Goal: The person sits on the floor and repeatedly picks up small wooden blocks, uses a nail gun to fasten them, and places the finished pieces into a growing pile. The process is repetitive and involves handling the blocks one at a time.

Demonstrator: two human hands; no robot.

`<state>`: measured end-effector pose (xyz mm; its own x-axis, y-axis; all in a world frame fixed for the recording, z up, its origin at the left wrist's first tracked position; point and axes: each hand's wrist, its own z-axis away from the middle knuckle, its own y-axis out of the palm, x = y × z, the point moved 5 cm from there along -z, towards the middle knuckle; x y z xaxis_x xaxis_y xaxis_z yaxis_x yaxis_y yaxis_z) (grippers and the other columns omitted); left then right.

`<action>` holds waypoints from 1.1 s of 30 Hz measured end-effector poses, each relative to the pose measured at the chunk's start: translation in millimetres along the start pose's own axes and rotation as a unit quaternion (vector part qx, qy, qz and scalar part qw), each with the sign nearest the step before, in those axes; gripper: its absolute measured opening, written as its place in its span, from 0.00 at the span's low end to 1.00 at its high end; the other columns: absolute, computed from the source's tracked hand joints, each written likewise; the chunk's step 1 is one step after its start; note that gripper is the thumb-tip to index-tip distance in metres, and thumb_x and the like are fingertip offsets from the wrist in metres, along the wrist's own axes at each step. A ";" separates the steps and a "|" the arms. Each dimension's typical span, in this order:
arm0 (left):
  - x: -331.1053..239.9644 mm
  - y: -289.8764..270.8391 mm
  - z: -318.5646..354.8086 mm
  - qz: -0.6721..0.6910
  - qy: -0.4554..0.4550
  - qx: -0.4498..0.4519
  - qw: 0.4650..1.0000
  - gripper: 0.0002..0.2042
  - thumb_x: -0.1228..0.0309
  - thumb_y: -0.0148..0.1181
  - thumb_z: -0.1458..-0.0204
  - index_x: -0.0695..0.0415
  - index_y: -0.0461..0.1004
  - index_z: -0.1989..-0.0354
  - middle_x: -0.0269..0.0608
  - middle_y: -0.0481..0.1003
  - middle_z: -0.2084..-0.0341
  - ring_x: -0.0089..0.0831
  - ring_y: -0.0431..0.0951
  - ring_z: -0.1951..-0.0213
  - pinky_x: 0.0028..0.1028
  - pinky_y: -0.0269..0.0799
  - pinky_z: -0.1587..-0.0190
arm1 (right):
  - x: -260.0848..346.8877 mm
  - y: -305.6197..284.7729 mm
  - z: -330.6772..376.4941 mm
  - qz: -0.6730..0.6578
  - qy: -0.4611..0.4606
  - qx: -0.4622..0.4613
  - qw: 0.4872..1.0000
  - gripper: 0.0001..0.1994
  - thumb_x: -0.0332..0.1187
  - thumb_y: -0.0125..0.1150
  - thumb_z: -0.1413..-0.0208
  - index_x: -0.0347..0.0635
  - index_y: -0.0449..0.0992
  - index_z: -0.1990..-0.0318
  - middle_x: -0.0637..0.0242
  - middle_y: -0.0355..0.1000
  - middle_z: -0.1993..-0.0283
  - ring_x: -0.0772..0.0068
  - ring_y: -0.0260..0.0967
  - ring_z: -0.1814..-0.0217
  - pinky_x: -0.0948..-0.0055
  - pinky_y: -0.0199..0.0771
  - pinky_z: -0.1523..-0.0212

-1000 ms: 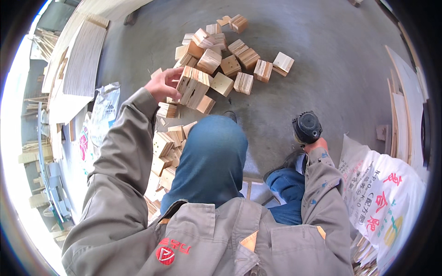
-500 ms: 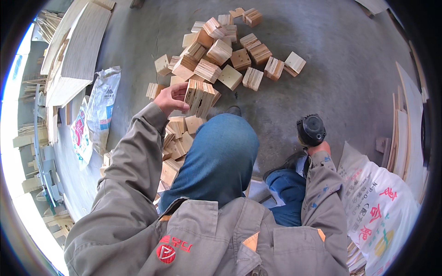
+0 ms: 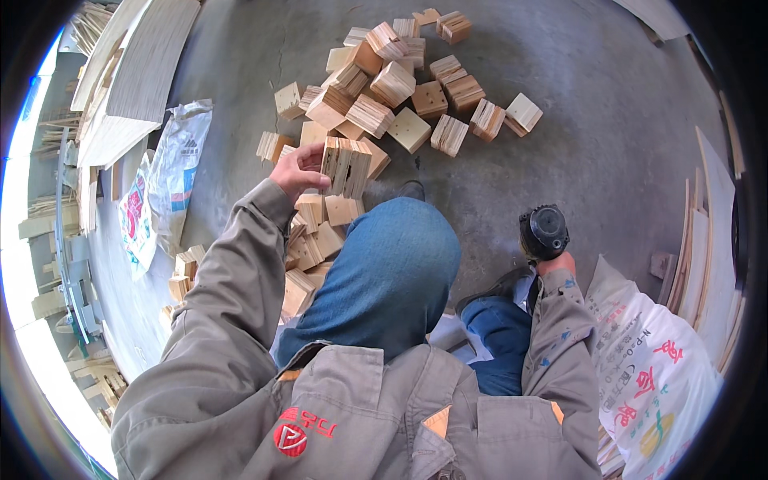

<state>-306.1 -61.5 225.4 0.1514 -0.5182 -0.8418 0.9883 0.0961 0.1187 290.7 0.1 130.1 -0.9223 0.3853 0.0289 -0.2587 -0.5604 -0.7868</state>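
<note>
My left hand [image 3: 299,170] grips a block of layered plywood [image 3: 346,167] by its left side, thumb toward me and fingers behind. The block is held above my raised knee's far side, its striped edges facing up toward me. Over to the right, my right hand [image 3: 556,264] is wrapped around a black nail gun [image 3: 545,231]. Only its round capped end shows clearly; the rest is hidden below. Beyond my left hand lies a loose pile of similar plywood blocks [image 3: 370,117]. More blocks [image 3: 301,293] lie beside my bent leg, partly covered by it.
Leaning plywood sheets [image 3: 152,60] stand at the far left, near crumpled plastic sacks [image 3: 178,172]. A large white printed sack [image 3: 652,368] lies at the right, beside upright boards [image 3: 712,232]. Grey concrete floor [image 3: 616,120] stretches around the pile.
The view has shifted slightly, so the pile appears a little farther right. My left hand still holds the plywood block, now tilted slightly differently. My right hand keeps its grip on the nail gun.
</note>
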 end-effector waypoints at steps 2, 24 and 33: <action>3.2 -2.5 1.6 0.004 -0.012 -0.007 1.000 0.45 0.75 0.73 0.61 0.67 0.61 0.29 0.46 0.74 0.41 0.34 0.76 0.40 0.33 0.73 0.37 | -4.1 3.8 -4.3 0.002 0.005 -0.002 1.000 0.19 0.37 0.73 0.52 0.41 0.84 0.52 0.45 0.80 0.49 0.43 0.75 0.40 0.56 0.77 0.43; 50.7 -24.0 -0.8 0.121 -0.077 -0.097 0.985 0.27 0.57 0.68 0.44 0.62 0.72 0.43 0.47 0.80 0.52 0.39 0.85 0.54 0.37 0.84 0.52 | -4.0 1.9 -6.7 0.008 0.008 0.010 1.000 0.19 0.35 0.73 0.54 0.42 0.85 0.53 0.46 0.80 0.48 0.44 0.75 0.40 0.56 0.76 0.42; 67.1 -36.1 -3.9 0.182 -0.115 -0.131 0.968 0.29 0.54 0.65 0.42 0.61 0.70 0.39 0.53 0.79 0.50 0.45 0.84 0.52 0.44 0.84 0.49 | -2.2 1.5 -7.3 0.005 0.003 0.008 1.000 0.18 0.34 0.72 0.54 0.39 0.85 0.54 0.45 0.80 0.49 0.44 0.76 0.40 0.57 0.76 0.43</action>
<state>-331.7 -96.5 162.5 0.5180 -0.5818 -0.6270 0.8349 0.5033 0.2227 294.5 3.8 124.3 -0.9228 0.3848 0.0172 -0.2547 -0.5761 -0.7767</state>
